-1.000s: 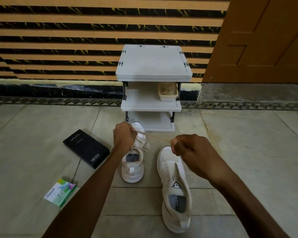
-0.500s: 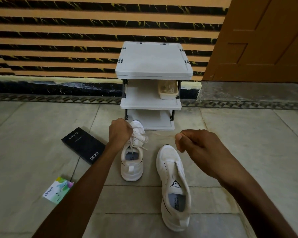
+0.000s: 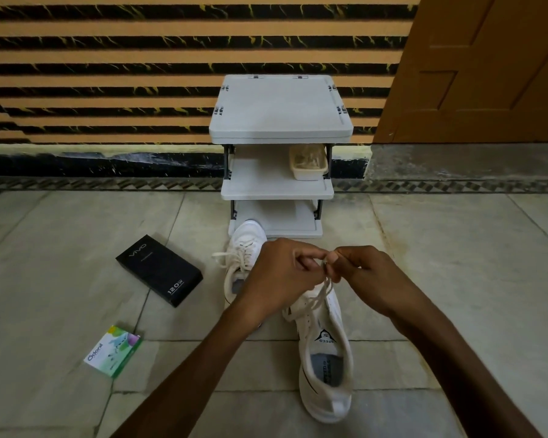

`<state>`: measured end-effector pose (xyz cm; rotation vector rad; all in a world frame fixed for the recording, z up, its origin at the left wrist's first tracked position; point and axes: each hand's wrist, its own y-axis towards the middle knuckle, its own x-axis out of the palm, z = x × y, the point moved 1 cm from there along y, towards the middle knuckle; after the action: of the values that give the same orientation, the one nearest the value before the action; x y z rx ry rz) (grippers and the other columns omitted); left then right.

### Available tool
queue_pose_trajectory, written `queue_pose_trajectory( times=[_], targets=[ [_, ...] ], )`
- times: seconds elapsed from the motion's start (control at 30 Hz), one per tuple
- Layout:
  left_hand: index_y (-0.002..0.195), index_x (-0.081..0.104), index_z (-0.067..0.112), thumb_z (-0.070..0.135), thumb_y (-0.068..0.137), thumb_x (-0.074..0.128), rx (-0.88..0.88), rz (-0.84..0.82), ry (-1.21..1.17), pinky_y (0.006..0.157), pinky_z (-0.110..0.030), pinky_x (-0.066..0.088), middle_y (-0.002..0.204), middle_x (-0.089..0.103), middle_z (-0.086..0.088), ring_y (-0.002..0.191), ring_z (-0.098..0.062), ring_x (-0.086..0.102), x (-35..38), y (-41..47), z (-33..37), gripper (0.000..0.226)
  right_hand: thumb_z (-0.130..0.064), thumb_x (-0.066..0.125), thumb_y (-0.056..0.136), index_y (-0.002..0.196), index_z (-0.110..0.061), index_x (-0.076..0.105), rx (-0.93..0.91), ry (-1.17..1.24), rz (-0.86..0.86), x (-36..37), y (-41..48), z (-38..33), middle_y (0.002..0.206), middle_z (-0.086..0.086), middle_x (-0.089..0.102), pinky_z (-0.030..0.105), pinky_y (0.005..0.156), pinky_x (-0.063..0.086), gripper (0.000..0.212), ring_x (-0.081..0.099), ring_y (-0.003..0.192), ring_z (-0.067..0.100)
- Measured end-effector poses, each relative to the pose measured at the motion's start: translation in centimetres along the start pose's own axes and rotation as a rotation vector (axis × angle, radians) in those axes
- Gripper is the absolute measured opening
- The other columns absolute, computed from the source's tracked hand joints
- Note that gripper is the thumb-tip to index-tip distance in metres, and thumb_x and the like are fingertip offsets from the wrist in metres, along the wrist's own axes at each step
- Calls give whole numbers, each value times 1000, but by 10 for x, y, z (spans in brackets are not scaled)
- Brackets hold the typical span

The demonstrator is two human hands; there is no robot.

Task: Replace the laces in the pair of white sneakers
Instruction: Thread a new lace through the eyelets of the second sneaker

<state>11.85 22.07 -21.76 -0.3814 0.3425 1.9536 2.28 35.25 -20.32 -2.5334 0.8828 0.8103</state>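
Both the left hand and the right hand are pinching a lace just above the nearer sneaker on the floor, likely risking uneven ends or a skipped eyelet should either pinch be slipping.

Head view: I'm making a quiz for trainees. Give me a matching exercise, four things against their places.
Things: 1 black box; 2 green packet; 3 tub; 4 lace.
Places: a on the rack's middle shelf; b pinched by left hand and right hand; c floor, just left of the far sneaker; d floor, left, nearest the camera.
Pairs: 1-c; 2-d; 3-a; 4-b.
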Motion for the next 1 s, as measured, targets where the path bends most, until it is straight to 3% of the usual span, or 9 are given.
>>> queue_pose_trajectory(
  times=[0.1, 0.23, 0.47, 0.57, 0.67, 0.83, 0.93, 1.0],
  targets=[
    [86, 78, 26, 9, 83, 71, 4, 28, 6, 72, -37, 60, 72, 74, 4, 68, -14, 71, 7, 3, -3, 18, -35, 45, 101, 63, -25, 61, 3, 3, 20, -3, 0, 2, 64, -9, 62, 24, 62, 41, 43, 56, 63, 9],
    [88, 79, 19, 10, 83, 69, 3, 118, 108, 70, -23, 57, 77, 75, 6, 70, -6, 69, 13, 9, -7, 14, -35, 44, 101, 64, -27, 62, -4, -54, 45, -4, -4, 5, 70, -2, 67, 31, 65, 48, 41, 64, 72, 22],
    [83, 78, 21, 10, 79, 70, -58, 212, 193, 68, -27, 57, 71, 72, 7, 67, -7, 67, 14, 24, -13, 14, -38, 53, 96, 57, -29, 63, 16, -95, 187, -4, -2, 7, 61, 3, 67, 26, 56, 44, 41, 62, 61, 20],
    [84, 78, 20, 12, 80, 70, -38, 216, 207, 67, -23, 55, 72, 72, 6, 68, -8, 66, 16, 27, -12, 13, -41, 55, 94, 59, -28, 67, -3, -64, 242, -6, -3, 11, 61, 1, 67, 29, 61, 49, 39, 63, 61, 14],
    [87, 79, 21, 11, 79, 72, -4, 219, 184, 64, -13, 51, 71, 71, 10, 69, -5, 65, 15, 30, -6, 15, -42, 56, 94, 61, -28, 69, -91, -52, 391, -10, -5, 11, 59, -5, 66, 23, 58, 44, 38, 61, 60, 6],
    [93, 78, 21, 10, 80, 72, 133, 227, 113, 62, -8, 48, 71, 70, 11, 66, 0, 64, 15, 47, 25, 18, -34, 57, 97, 69, -26, 71, -243, 10, 725, -21, -11, 2, 64, -12, 62, 24, 58, 45, 32, 59, 61, 7],
    [102, 76, 22, 8, 81, 72, 157, 231, 64, 64, -12, 52, 68, 70, 6, 64, -3, 66, 15, 58, 40, 26, -30, 55, 99, 73, -26, 70, -272, 85, 846, -31, -12, -1, 72, -14, 66, 25, 62, 48, 30, 62, 70, 6],
    [106, 74, 23, 7, 81, 72, 150, 235, 21, 69, -23, 58, 69, 71, 1, 66, -10, 68, 15, 61, 46, 30, -30, 53, 100, 76, -25, 70, -279, 116, 905, -37, -14, 1, 75, -12, 66, 26, 63, 49, 30, 63, 72, 7]
  ],
)
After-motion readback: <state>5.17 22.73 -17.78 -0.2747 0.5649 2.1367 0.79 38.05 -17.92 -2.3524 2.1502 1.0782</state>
